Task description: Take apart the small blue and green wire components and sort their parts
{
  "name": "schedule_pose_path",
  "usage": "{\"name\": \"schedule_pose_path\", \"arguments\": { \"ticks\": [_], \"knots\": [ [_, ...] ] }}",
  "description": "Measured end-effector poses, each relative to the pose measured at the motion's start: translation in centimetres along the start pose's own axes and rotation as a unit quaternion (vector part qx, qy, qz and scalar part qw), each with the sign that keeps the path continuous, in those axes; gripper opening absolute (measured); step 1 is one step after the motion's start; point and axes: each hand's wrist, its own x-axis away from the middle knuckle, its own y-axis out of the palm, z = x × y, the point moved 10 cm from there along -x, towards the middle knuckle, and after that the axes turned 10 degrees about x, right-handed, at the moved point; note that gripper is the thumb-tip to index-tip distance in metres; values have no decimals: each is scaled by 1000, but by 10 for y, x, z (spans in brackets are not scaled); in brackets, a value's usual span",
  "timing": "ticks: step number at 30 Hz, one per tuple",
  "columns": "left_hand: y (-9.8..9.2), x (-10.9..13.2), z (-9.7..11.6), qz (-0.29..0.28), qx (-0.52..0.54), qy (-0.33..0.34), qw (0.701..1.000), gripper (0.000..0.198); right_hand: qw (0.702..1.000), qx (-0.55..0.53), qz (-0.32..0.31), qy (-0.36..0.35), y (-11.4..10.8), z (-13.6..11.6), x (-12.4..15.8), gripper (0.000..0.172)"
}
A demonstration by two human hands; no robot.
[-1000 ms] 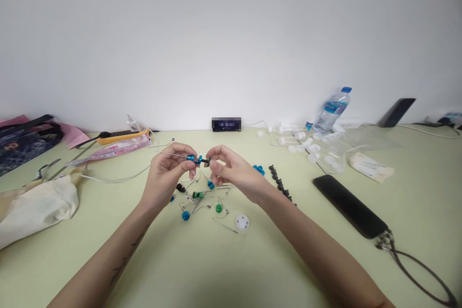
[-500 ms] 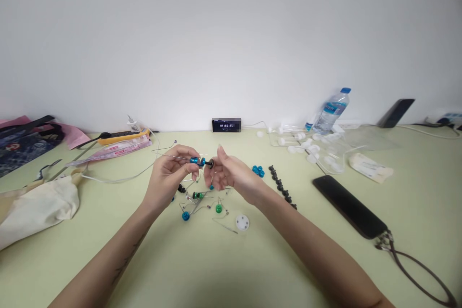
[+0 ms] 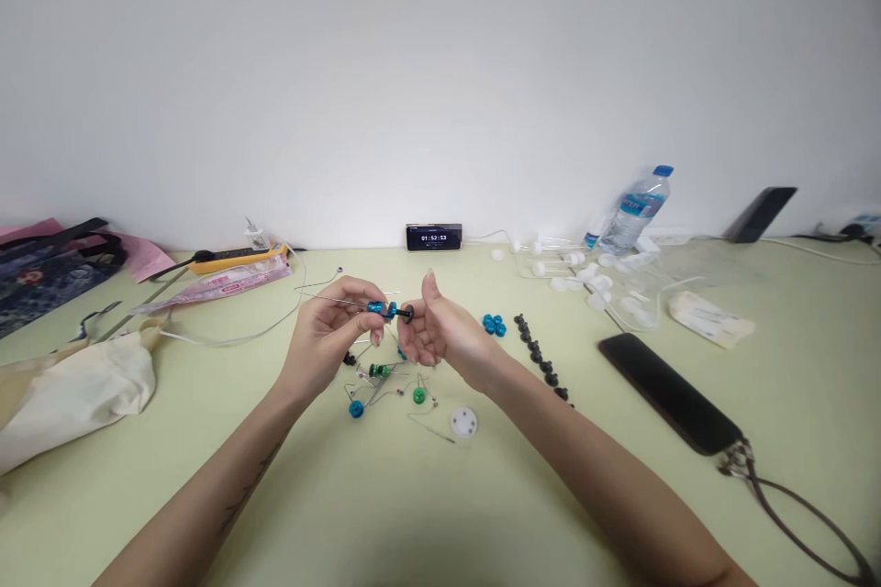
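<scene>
My left hand [image 3: 328,330] pinches a small blue metal piece [image 3: 377,307] between thumb and fingers. A thin bent wire runs out of it to the left, and a black stem with a round black end [image 3: 408,315] sticks out to the right. Beside that end is my right hand [image 3: 440,330], thumb raised apart and fingers loosely curved; whether the fingertips touch the black end I cannot tell. Below the hands lie bent wires, a green-and-black piece [image 3: 378,371], a blue knob [image 3: 356,409], a green knob [image 3: 418,395] and a white disc [image 3: 463,422].
Right of my hands are several blue pieces [image 3: 494,325] and a row of black pieces [image 3: 535,353]. A phone [image 3: 671,394] with a strap lies farther right. White plastic parts [image 3: 598,284] and a water bottle [image 3: 637,211] stand behind; a phone timer [image 3: 433,238] leans on the wall.
The view has shifted slightly. My right thumb and fingers have moved a little relative to the black end, while the left hand keeps its hold on the blue piece.
</scene>
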Motion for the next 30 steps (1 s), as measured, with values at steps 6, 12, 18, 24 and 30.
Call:
{"name": "schedule_pose_path", "arguments": {
  "ticks": [6, 12, 18, 24, 30],
  "knots": [
    [-7, 0, 6, 17, 9, 35, 999, 11, 997, -45, -15, -63, 0, -24, 12, 41],
    [-5, 1, 9, 10, -48, 23, 999, 9, 999, -43, -20, -15, -1, -9, 6, 50],
    [-5, 3, 7, 36, -69, 11, 997, 9, 997, 3, 29, -77, -1, -22, 8, 29],
    [-11, 0, -13, 85, 101, -62, 989, 16, 945, 164, 211, -187, -22, -48, 28, 13],
    [-18, -9, -16, 24, -22, -109, 993, 19, 955, 108, 188, -204, -38, -57, 23, 11]
  ]
}}
